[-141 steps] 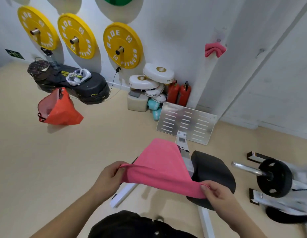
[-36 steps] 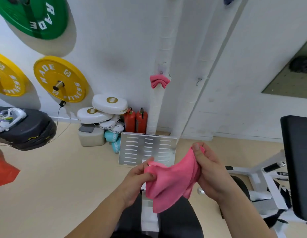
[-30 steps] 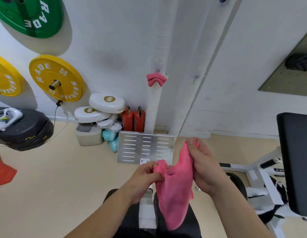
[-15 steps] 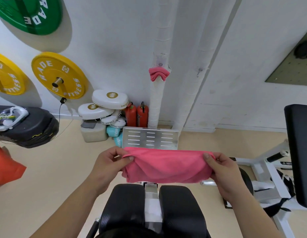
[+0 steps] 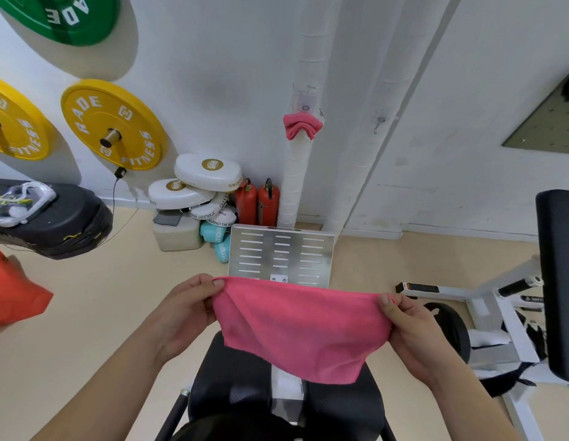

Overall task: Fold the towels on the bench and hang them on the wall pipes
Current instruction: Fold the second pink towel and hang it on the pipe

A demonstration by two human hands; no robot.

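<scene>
A pink towel (image 5: 303,326) hangs spread between my hands above the black bench pads (image 5: 232,386). My left hand (image 5: 189,308) pinches its top left corner and my right hand (image 5: 410,326) pinches its top right corner. The cloth sags in the middle and its lower edge droops toward the bench. A second pink towel (image 5: 302,125), folded, hangs on the white wrapped wall pipe (image 5: 297,173) straight ahead. Another white pipe (image 5: 366,154) slants beside it.
A perforated metal plate (image 5: 281,253) stands at the bench's far end. White pads (image 5: 206,173), two red extinguishers (image 5: 257,202) and teal items sit against the wall. Yellow plates (image 5: 112,125) hang at the left. A white machine frame (image 5: 499,300) with a black pad (image 5: 560,281) is at the right.
From a bunched state a second ago, the towel has been pulled out wide between my hands, and since half a second ago it has dropped open into a deeper hanging sheet.
</scene>
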